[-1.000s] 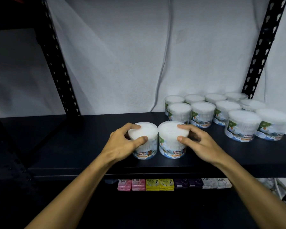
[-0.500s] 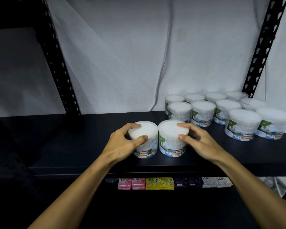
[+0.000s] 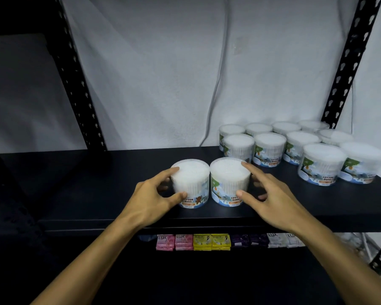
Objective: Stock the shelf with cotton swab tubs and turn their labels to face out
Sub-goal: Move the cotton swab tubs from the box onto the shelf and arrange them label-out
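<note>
1. standing side by side near the front edge of the black shelf (image 3: 97, 190), the left tub (image 3: 190, 183) and right tub (image 3: 228, 183) are clear and packed with white cotton buds, labels facing the near side.
2. more tubs (image 3: 295, 150) sit in rows far right.
3. the left hand (image 3: 151, 198) grips the left tub, thumb on its label.
4. the right hand (image 3: 271, 194) is loosened, fingers spread, thumb and forefinger touching the right tub.
5. soap packs (image 3: 207, 242) line the lower shelf.

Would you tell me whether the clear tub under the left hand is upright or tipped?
Upright: the clear cotton swab tub stands flat on the black shelf, lid up, held by the left hand.
</note>
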A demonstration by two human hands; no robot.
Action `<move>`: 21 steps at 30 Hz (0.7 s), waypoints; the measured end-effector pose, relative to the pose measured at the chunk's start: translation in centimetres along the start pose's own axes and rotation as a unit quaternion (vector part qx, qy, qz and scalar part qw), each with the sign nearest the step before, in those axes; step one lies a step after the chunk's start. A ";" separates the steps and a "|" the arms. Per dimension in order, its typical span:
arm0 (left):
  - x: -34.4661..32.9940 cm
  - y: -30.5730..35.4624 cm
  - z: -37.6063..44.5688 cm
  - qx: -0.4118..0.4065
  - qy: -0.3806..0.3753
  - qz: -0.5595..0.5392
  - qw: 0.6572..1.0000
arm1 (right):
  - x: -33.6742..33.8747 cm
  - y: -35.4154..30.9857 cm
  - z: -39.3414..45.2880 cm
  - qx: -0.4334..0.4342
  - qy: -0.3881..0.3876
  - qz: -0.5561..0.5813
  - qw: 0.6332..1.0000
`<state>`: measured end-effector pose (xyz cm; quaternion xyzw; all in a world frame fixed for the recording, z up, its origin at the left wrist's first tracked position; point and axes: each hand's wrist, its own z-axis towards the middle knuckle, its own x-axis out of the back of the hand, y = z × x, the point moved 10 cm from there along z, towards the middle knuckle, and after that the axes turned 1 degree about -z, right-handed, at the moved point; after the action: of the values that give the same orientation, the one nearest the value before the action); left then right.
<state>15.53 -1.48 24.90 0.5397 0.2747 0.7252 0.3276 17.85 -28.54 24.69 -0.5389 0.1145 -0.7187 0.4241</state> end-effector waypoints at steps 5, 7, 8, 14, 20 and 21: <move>-0.5 0.6 0.0 -0.007 -0.009 0.024 1.000 | -0.8 -0.4 0.6 -0.011 0.026 -0.009 1.000; -0.8 0.6 0.1 -0.006 -0.011 0.017 1.000 | -1.0 -0.2 0.8 -0.019 0.039 -0.009 0.999; -0.9 0.6 0.1 -0.006 -0.010 0.013 1.000 | -1.0 -0.2 0.8 -0.022 0.044 -0.005 0.999; -1.2 1.3 0.1 -0.010 -0.008 -0.008 1.000 | -0.5 0.0 0.7 -0.025 0.051 0.036 0.998; -3.4 2.9 0.8 -0.024 -0.020 -0.025 0.999 | 1.2 1.9 0.3 -0.042 0.047 0.004 0.998; -3.9 3.3 1.0 -0.027 -0.021 -0.026 0.999 | 1.7 2.2 0.2 -0.045 0.047 -0.003 0.998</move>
<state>16.66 -6.52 25.29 0.5383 0.2624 0.7123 0.3662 19.02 -31.07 24.50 -0.5234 0.1650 -0.7387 0.3913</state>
